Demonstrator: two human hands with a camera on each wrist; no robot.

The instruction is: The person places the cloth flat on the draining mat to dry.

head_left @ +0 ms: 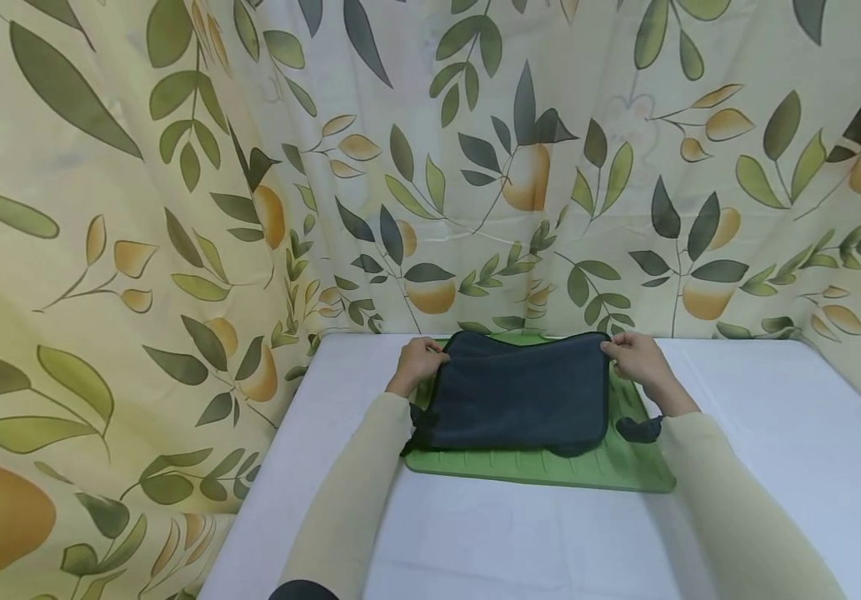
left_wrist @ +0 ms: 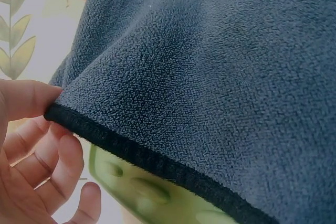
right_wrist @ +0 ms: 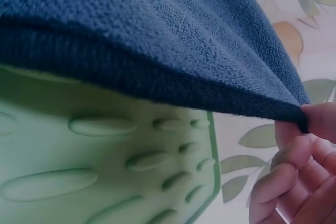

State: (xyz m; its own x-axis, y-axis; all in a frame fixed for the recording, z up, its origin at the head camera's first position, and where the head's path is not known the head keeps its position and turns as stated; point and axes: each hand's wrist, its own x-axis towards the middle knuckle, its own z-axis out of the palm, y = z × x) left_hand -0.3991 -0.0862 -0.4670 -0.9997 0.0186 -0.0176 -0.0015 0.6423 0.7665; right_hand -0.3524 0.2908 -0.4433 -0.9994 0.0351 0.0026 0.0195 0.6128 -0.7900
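A dark blue-grey microfibre towel (head_left: 523,396) with a black bound edge is held up by its two far corners, over a green mat (head_left: 543,468). My left hand (head_left: 417,367) pinches its left corner between thumb and forefinger. On the other side, my right hand (head_left: 638,363) pinches the right corner the same way. In the left wrist view, the towel's fuzzy pile (left_wrist: 199,77) slopes away from the left fingertips, the other fingers loosely bent. Raised oval bumps on the mat (right_wrist: 47,182) show under the towel's edge in the right wrist view. Much of the mat is hidden.
The mat lies on a table with a white cover (head_left: 490,542). A curtain (head_left: 468,208) printed with leaves and fruit hangs along the table's back and left. Dark straps (head_left: 638,429) circle the wrists. A dark round object (head_left: 302,590) shows at the bottom edge.
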